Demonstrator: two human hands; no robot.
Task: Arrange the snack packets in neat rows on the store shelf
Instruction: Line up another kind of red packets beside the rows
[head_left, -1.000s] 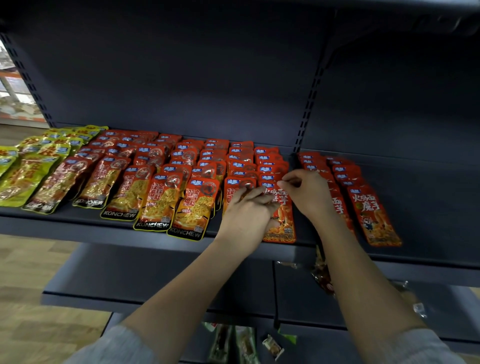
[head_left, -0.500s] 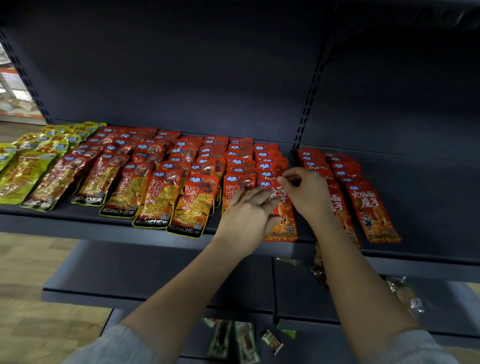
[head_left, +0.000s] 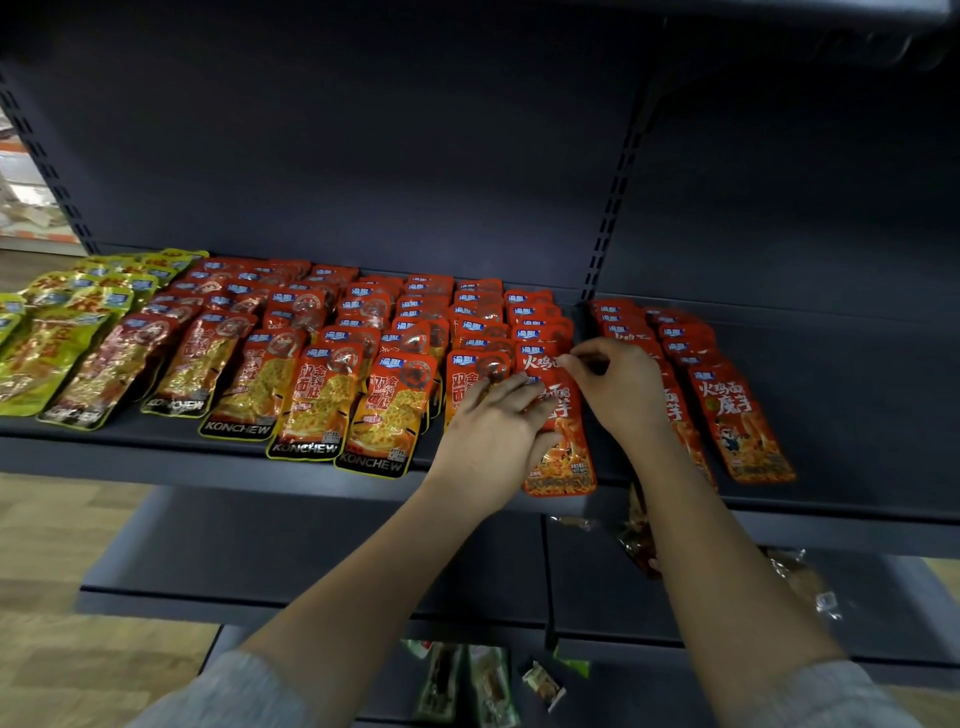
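Observation:
Rows of snack packets lie overlapped on the dark store shelf (head_left: 156, 465): green ones (head_left: 47, 338) at the far left, orange KONCHEW ones (head_left: 311, 400) in the middle, red ones (head_left: 737, 421) at the right. My left hand (head_left: 493, 431) lies flat with straight fingers on the front red packet (head_left: 561, 457) and the orange packet beside it. My right hand (head_left: 618, 389) pinches the upper edge of that same red packet between thumb and fingers. Its lower end reaches the shelf's front edge.
The shelf's right part (head_left: 857, 405) beyond the red rows is bare. A slotted upright (head_left: 613, 197) splits the back panel. Lower shelves hold loose packets (head_left: 639, 540), and several more (head_left: 467, 680) lie at the bottom. Wooden floor (head_left: 47, 597) shows at the left.
Both hands stay on the front red packet. The view has shifted slightly, and my right hand's pinch sits a little higher on the packet's top edge.

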